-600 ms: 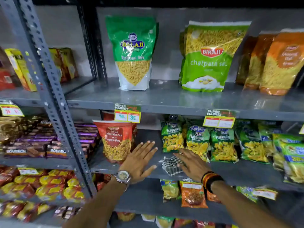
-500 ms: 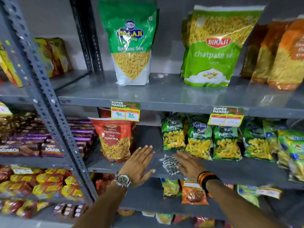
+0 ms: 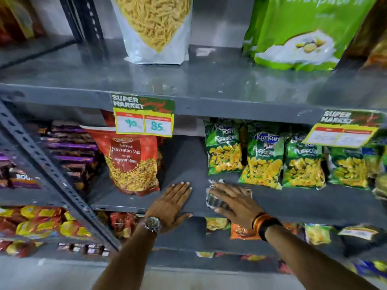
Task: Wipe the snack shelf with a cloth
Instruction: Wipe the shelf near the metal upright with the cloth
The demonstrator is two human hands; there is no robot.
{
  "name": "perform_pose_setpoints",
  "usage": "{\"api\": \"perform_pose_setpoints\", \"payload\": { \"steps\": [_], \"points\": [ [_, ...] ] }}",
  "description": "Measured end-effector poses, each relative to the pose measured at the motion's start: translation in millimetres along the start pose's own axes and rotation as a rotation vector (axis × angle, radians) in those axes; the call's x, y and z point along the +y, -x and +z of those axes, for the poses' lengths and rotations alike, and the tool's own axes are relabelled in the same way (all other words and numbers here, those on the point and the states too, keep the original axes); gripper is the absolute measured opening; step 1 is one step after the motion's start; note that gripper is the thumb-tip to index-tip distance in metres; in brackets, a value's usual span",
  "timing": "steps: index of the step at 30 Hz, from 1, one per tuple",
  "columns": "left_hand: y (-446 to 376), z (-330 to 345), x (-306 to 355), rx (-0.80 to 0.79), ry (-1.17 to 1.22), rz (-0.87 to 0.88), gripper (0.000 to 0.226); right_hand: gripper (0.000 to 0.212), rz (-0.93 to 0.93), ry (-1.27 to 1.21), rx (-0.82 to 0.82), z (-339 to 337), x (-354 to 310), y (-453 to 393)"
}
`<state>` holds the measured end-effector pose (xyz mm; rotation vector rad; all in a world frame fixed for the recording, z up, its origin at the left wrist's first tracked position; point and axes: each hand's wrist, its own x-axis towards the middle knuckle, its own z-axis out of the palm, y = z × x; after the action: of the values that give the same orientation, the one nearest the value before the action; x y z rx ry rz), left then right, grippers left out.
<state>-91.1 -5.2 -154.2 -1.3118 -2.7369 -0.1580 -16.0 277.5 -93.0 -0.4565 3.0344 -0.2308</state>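
Note:
The grey metal snack shelf (image 3: 293,203) runs across the middle of the view. A black-and-white checked cloth (image 3: 211,200) lies bunched on it, and my right hand (image 3: 232,203) presses flat on top of that cloth, fingers spread and pointing left. My left hand (image 3: 170,204), with a watch on its wrist, rests palm down on the bare shelf just left of the cloth, fingers together, holding nothing. A red Navratan Mix bag (image 3: 130,162) stands just left of my left hand. Green Kurkure puffcorn packets (image 3: 261,160) stand behind my right hand.
An upper shelf (image 3: 209,80) carries a white sev pouch (image 3: 157,28) and a green Bikaji bag (image 3: 299,32), with price tags (image 3: 143,117) on its front edge. A slotted upright (image 3: 52,170) slants at left, with biscuit packs (image 3: 69,147) beyond. More packets sit on the shelf below.
The view has moved closer and lower toward the shelf. My left hand's fingers have closed together. My right hand now covers more of the cloth.

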Motion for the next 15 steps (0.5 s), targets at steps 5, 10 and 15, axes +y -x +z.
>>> {"api": "perform_pose_setpoints", "payload": {
  "steps": [5, 10, 15],
  "points": [
    [-6.4, 9.0, -9.8, 0.002, -0.054, 0.031, 0.083, 0.039, 0.096, -0.164, 0.189, 21.9, 1.7, -13.5],
    [-1.0, -10.2, 4.2, -0.056, -0.051, 0.007, 0.08, 0.037, 0.145, -0.343, 0.214, 12.2, -8.0, -13.1],
    [31.2, -79.8, 40.8, -0.001, 0.058, -0.08, 0.074, 0.033, 0.116, -0.754, 0.169, -27.3, -31.5, 12.9]
  ]
}}
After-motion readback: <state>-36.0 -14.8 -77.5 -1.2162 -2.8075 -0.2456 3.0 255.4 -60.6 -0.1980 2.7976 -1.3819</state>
